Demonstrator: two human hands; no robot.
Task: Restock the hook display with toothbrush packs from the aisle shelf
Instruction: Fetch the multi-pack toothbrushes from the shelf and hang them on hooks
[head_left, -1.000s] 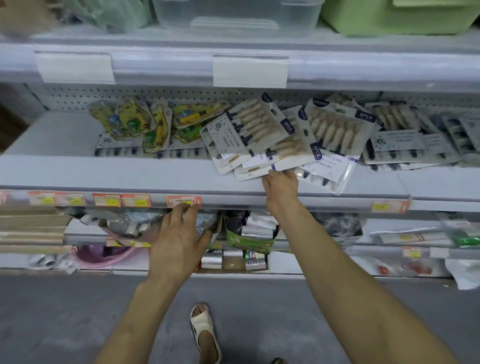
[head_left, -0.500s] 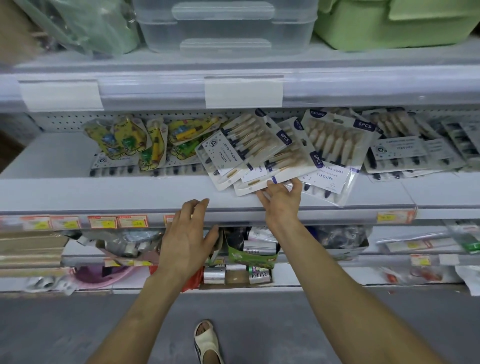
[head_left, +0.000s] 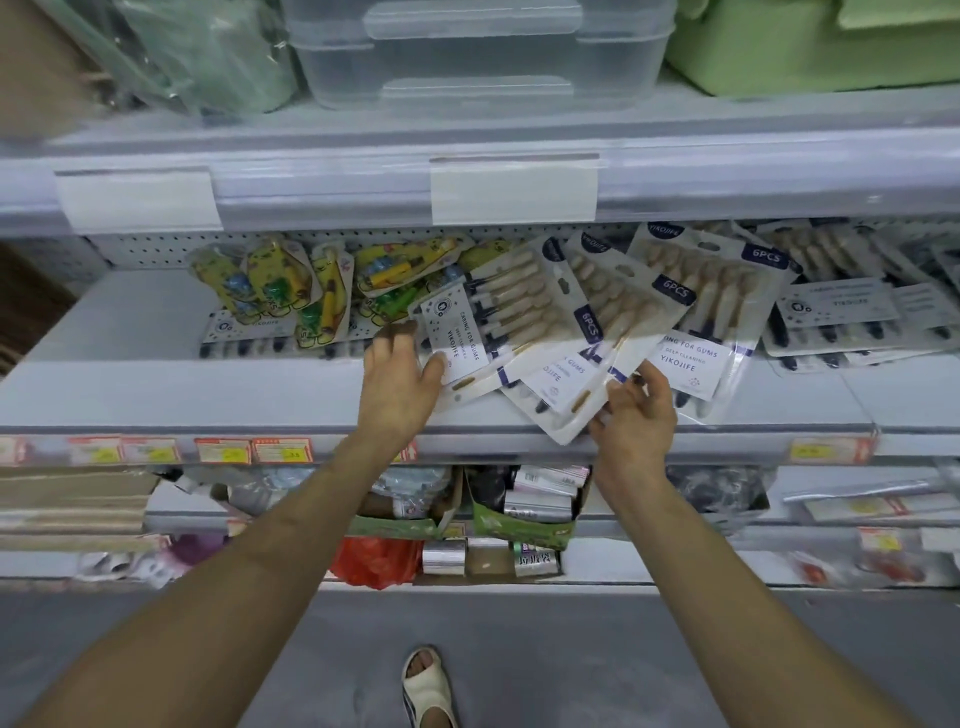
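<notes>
Up from below the shelf lip, the left grip (head_left: 400, 384) is now on the shelf (head_left: 156, 384). Its thumb presses on the label of the leftmost toothbrush pack (head_left: 511, 309) and its fingers curl at that pack's left edge, clamped on it. The right grip (head_left: 634, 415) has slid rightward and curls round the lower corner of the middle toothbrush pack (head_left: 597, 296), which reaches the shelf's front lip. Both packs lie fanned and overlapping between the two grips.
</notes>
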